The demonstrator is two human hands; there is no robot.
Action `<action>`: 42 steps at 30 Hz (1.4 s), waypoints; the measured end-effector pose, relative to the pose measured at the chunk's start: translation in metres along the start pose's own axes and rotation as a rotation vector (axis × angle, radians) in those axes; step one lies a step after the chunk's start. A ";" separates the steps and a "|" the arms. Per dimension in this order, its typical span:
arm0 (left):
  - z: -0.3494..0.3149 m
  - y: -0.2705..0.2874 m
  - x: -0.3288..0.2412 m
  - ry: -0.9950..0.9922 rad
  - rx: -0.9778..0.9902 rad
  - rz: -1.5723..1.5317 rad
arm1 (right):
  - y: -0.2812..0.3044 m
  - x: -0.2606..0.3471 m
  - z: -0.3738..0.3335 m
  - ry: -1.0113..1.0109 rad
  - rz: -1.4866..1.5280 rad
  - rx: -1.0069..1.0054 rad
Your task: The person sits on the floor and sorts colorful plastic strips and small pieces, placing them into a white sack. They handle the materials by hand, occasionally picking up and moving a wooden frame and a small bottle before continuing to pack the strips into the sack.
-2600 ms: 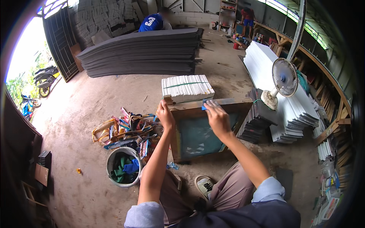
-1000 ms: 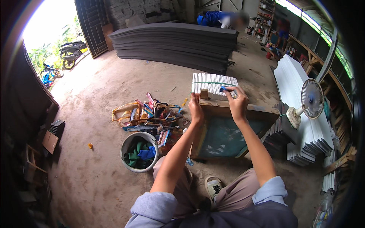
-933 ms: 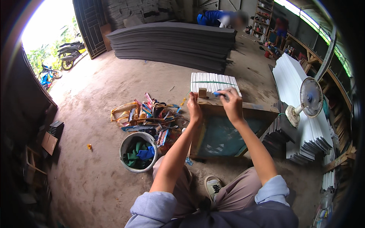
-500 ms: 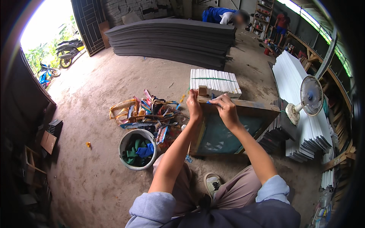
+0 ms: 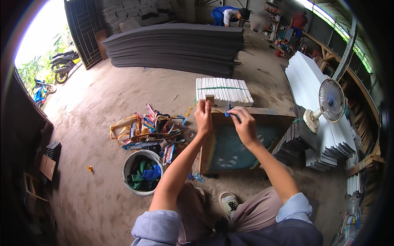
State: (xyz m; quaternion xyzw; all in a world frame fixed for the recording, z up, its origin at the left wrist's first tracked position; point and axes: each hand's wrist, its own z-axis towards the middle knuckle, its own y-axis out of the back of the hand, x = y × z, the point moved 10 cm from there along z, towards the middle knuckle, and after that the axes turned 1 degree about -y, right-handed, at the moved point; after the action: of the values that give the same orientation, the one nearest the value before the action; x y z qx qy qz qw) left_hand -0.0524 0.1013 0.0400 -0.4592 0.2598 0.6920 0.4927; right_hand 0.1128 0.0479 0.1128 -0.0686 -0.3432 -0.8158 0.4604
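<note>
Along the top edge of a wooden frame [image 5: 266, 111] standing before the person's feet, the right hand [image 5: 243, 124] now works closer to the left hand [image 5: 203, 119] — in the earliest view it lay flatter, farther right along that edge. Its grip is pinched on a small blue piece [image 5: 227, 110], thumb and fingertips together, the forearm slanting in from lower right. The left hand stays at the upper-left corner, its grip clamped on the frame beside a small wooden block [image 5: 210, 98], fingers pointing upward.
</note>
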 end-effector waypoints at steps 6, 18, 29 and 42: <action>0.032 -0.010 0.021 -0.074 -0.048 0.018 | -0.035 -0.014 0.012 0.143 -0.102 0.035; 0.074 -0.016 0.084 0.092 -0.078 0.173 | -0.074 -0.067 0.039 0.266 -0.221 -0.057; -0.005 0.001 -0.003 -0.168 -0.029 0.020 | 0.019 -0.008 -0.017 0.336 -0.246 0.042; -0.044 0.024 -0.024 0.068 -0.163 0.055 | 0.130 -0.027 -0.055 0.229 -0.243 0.101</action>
State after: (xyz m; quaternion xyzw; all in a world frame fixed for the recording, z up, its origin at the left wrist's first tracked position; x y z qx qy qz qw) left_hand -0.0559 0.0460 0.0401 -0.5138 0.2318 0.7080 0.4255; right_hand 0.2431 -0.0110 0.1244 0.0899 -0.3347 -0.8497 0.3974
